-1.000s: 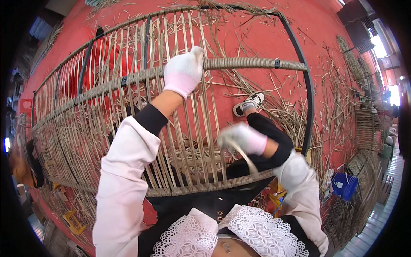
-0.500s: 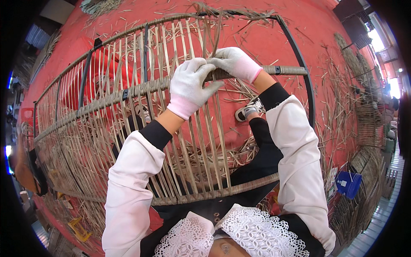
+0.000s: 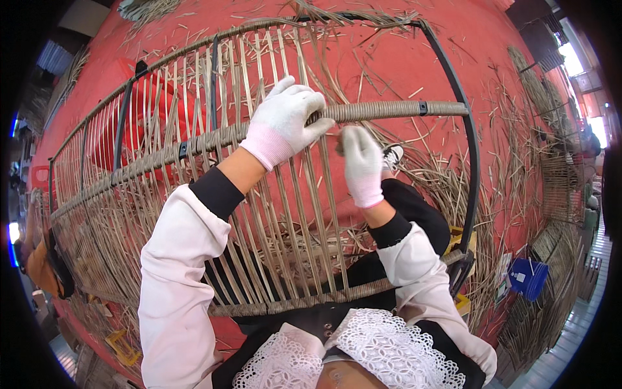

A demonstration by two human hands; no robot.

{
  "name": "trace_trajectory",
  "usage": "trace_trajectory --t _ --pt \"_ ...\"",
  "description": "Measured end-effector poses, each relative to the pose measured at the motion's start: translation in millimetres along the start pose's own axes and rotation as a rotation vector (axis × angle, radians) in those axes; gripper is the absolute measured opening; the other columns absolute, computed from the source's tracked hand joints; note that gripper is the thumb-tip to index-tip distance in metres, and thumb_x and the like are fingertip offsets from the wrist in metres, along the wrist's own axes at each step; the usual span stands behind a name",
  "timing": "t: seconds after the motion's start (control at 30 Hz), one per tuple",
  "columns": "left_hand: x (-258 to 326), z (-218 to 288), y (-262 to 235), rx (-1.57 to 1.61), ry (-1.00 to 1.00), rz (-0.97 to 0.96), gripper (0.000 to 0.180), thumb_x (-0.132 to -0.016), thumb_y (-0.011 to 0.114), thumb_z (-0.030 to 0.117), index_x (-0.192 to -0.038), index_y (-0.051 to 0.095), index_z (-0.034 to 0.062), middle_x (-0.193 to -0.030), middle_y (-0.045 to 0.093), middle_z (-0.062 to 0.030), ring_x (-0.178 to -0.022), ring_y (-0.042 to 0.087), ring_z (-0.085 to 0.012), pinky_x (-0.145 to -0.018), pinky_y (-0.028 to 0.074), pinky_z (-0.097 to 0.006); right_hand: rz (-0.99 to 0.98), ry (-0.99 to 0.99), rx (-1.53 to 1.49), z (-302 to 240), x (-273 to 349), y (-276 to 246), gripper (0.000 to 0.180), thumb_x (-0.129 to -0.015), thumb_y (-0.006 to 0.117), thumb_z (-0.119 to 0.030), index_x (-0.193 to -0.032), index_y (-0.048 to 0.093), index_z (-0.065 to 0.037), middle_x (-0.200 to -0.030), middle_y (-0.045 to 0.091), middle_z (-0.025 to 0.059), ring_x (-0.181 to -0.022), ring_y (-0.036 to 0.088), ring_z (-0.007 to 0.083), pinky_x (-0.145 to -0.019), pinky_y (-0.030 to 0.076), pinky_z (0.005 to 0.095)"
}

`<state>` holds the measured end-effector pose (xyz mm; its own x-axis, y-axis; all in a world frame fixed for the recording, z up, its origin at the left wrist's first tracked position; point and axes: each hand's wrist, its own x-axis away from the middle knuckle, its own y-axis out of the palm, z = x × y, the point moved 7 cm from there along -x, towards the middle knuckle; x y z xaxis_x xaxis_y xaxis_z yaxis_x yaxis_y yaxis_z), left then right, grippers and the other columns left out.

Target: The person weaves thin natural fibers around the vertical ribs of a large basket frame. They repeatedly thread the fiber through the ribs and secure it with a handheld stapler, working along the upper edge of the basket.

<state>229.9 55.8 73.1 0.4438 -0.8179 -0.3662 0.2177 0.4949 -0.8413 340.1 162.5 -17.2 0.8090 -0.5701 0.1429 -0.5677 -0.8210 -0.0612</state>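
Closest to me, my right hand [image 3: 363,165], in a white knit glove with a pink cuff, sits just under the wrapped wicker crossbar [image 3: 389,110] of the big woven cane panel on a black metal frame [image 3: 463,129], which stands upright right in front of me; I cannot tell whether its fingers are pinching anything. My left hand [image 3: 285,120], gloved the same, is clenched over that crossbar. Beyond the panel I see a red floor [image 3: 389,45] strewn with loose cane strips [image 3: 518,129].
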Motion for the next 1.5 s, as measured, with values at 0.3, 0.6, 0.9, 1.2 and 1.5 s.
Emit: trace_trajectory --t 0.3,0.6,0.9,1.2,1.5 --pt "6.4 -11.1 15.0 0.201 -0.144 -0.150 0.026 -0.082 0.071 0.020 -0.102 0.063 0.0054 -0.091 0.063 -0.0130 -0.084 0.066 -0.0307 -0.073 0.053 -0.038 -0.313 -0.437 0.400 -4.4 -11.3 19.5 0.009 -0.097 0.051 -0.003 -0.093 0.058 0.001 -0.088 0.058 0.0076 -0.085 0.055 0.0183 -0.078 0.044 0.0354" --pt "1.8 3.9 14.2 0.007 -0.117 -0.224 0.028 -0.093 0.058 0.020 -0.117 0.069 0.0117 -0.096 0.063 -0.0091 -0.086 0.065 -0.0284 -0.076 0.053 -0.037 -0.075 -0.556 0.345 -86.5 87.1 -84.3 0.009 -0.094 0.055 -0.003 -0.095 0.064 0.000 -0.093 0.065 0.0125 -0.088 0.063 0.0274 -0.081 0.050 0.0337" --pt "-6.2 -17.8 32.7 0.143 -0.178 -0.124 0.029 -0.096 0.055 0.029 -0.105 0.069 0.0054 -0.100 0.069 -0.0174 -0.096 0.064 -0.0372 -0.083 0.051 -0.043 0.710 0.776 1.328 248.7 339.9 -480.9 0.059 -0.080 0.064 -0.026 -0.132 0.057 0.001 -0.118 0.062 0.0335 -0.114 0.061 0.0421 -0.100 0.047 0.0447" --pt "-7.2 -13.8 32.1 0.103 -0.169 -0.124 0.027 -0.097 0.056 0.027 -0.107 0.068 0.0047 -0.098 0.069 -0.0158 -0.092 0.065 -0.0343 -0.081 0.051 -0.038 0.623 0.421 0.225 60.8 310.2 -477.8 0.014 -0.086 0.058 -0.016 -0.075 0.056 -0.007 -0.059 0.055 0.0051 -0.044 0.050 0.0173 -0.045 0.041 0.0317" --pt "-5.1 -13.1 30.2 0.048 -0.200 -0.171 0.032 -0.098 0.049 0.036 -0.106 0.070 0.0130 -0.099 0.069 -0.0145 -0.098 0.065 -0.0347 -0.085 0.052 -0.045 -0.339 0.241 0.228 -140.4 76.7 -139.8 0.022 -0.089 0.061 -0.019 -0.074 0.053 -0.006 -0.061 0.052 0.0005 -0.051 0.051 0.0102 -0.052 0.042 0.0248"
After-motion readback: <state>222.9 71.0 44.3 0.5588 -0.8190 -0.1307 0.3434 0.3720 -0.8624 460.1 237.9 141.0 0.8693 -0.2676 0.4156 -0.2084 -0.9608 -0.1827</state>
